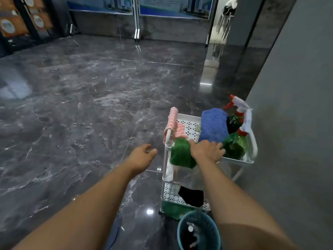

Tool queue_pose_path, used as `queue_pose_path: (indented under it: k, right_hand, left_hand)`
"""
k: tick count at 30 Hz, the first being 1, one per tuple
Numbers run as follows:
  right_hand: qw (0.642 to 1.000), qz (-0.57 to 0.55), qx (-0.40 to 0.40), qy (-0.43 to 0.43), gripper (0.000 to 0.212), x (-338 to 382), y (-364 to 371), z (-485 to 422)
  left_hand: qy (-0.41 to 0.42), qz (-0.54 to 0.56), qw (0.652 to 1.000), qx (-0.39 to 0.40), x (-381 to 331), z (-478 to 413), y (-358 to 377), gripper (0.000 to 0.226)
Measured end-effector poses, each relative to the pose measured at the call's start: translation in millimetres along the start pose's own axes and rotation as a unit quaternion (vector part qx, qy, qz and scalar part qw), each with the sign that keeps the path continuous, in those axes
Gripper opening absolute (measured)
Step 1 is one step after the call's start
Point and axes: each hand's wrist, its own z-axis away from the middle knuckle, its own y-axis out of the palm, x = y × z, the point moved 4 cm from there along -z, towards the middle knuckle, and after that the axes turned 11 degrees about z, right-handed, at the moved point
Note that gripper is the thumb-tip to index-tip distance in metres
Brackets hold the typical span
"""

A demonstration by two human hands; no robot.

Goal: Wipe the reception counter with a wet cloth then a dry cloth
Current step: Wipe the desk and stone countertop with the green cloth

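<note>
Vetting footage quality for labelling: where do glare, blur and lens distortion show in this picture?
Head view: bright light spots glare on the glossy dark marble floor; the wide-angle lens slants the grey wall; the red-and-white spray bottle tops look smeared; the far blue posters are soft.

Both bare arms stretch forward. The left hand (142,154) hangs in the air with its fingers loosely curled. The right hand (207,150) lies palm down, fingers spread.

Blue basket (179,235) on glossy dark marble floor (81,105), grey wall (297,123) nearby.
</note>
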Motion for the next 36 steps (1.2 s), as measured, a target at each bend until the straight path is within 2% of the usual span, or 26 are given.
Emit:
queue_pose_path:
  k: [3,6,8,12,16,20,23,27,30,31,34,36]
  right_hand:
    - [0.997,0.039,0.058,0.027,0.075,3.3,8.1,-13.0]
    - [0.996,0.033,0.072,0.031,0.059,12.2,13.5,-23.7]
    - [0.995,0.0,0.088,0.044,0.044,14.3,16.4,-30.6]
    - [0.988,-0.096,0.104,0.059,0.028,13.0,14.8,-31.0]
    - [0.971,-0.221,0.083,0.04,0.033,7.6,11.7,-28.5]
    - [0.928,-0.369,0.044,0.005,0.028,-2.9,5.5,-17.2]
    - [0.881,-0.47,0.019,-0.045,0.026,-5.8,-6.2,2.3]
    - [0.834,-0.539,0.0,-0.119,0.027,-7.8,-39.2,34.2]
    - [0.797,-0.566,-0.008,-0.208,0.025,-3.9,-70.3,61.2]
    - [0.785,-0.572,-0.004,-0.239,0.023,-0.7,-79.9,71.4]
    - [0.755,-0.572,0.022,-0.319,0.026,16.0,-97.9,98.6]
    - [0.742,-0.563,0.05,-0.36,0.033,31.1,-101.5,111.9]
  left_hand:
    - [-0.003,-0.004,1.0,0.006,1.6,-11.2,7.2,0.054]
    - [-0.015,-0.002,1.0,0.008,4.8,-16.8,12.0,0.052]
    - [-0.019,0.003,1.0,0.008,5.3,-18.2,12.5,0.051]
    - [-0.017,0.008,1.0,0.01,6.0,-16.1,9.7,0.049]
    - [-0.006,0.014,1.0,0.011,-0.6,-10.3,0.8,0.048]
    - [0.02,0.023,0.999,0.015,-13.5,-2.6,-8.3,0.048]
    - [0.055,0.03,0.998,0.013,-27.4,3.1,-10.5,0.052]
    - [0.121,0.037,0.992,0.008,-53.6,15.4,-9.4,0.076]
    - [0.142,0.09,0.986,0.023,-66.9,31.2,-9.8,0.09]
    - [0.144,0.112,0.983,0.026,-68.9,35.8,-11.5,0.086]
    - [0.168,0.204,0.964,0.023,-72.1,55.2,-25.3,0.044]
    - [0.179,0.243,0.953,-0.003,-66.8,71.4,-43.9,0.029]
